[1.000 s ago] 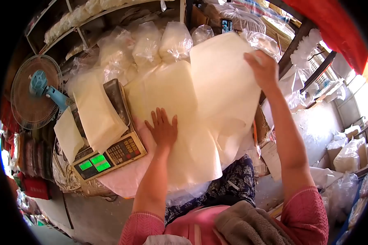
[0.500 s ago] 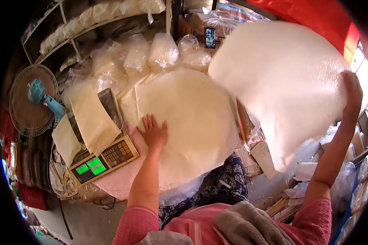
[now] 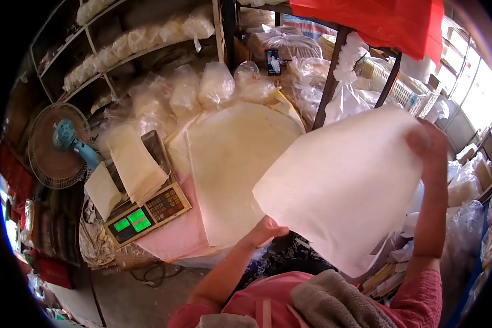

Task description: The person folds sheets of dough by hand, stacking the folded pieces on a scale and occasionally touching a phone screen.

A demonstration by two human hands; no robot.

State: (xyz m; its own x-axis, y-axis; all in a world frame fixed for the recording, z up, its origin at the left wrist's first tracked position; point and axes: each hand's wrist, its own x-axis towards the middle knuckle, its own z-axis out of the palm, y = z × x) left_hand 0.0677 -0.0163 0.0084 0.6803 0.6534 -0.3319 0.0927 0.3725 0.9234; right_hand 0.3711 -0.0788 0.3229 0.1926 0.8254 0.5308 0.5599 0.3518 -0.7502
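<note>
A large, thin whitish sheet (image 3: 339, 186) is held up in front of me, right of the table. My right hand (image 3: 427, 143) is closed on its upper right edge and slightly blurred. At the sheet's lower left edge, my left hand (image 3: 267, 230) is closed, with some fingers hidden by the sheet. More cream-coloured sheets (image 3: 235, 158) lie flat on the table, over a pink sheet (image 3: 172, 221). To the left stands a digital scale (image 3: 150, 216) with lit green displays, carrying folded cream sheets (image 3: 134, 167).
A fan (image 3: 60, 145) with a blue hub stands left of the scale. Filled clear plastic bags (image 3: 217, 85) line the table's back, near a phone (image 3: 273, 62). Shelves (image 3: 139, 52) hold more bags. Red cloth (image 3: 377, 19) hangs over a dark post (image 3: 331, 76).
The lifted sheet has come down and toward me in my right hand. My left hand has left the flat sheets on the table and moved right to the lifted sheet's edge.
</note>
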